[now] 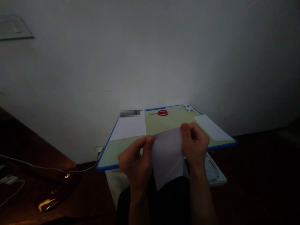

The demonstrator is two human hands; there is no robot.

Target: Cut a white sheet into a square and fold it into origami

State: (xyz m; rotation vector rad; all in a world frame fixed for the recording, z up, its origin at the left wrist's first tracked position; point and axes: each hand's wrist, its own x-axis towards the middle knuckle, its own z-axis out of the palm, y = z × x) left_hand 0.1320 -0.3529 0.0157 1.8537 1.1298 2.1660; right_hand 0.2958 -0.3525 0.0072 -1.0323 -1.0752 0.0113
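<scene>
Both hands grip one white sheet of paper [167, 159], which I see held up between them over my lap, its lower corner hanging down. My left hand [136, 161] pinches the sheet's left edge between thumb and fingers; my right hand [195, 143] is closed on its top right edge. Just beyond the hands lies a green board with a blue rim [164, 125]. On it, past my left hand, lies a white sheet [130, 127]; past my right, a white strip [212, 127]. Farther off lie red scissors [161, 112] and small paper scraps [189, 108].
</scene>
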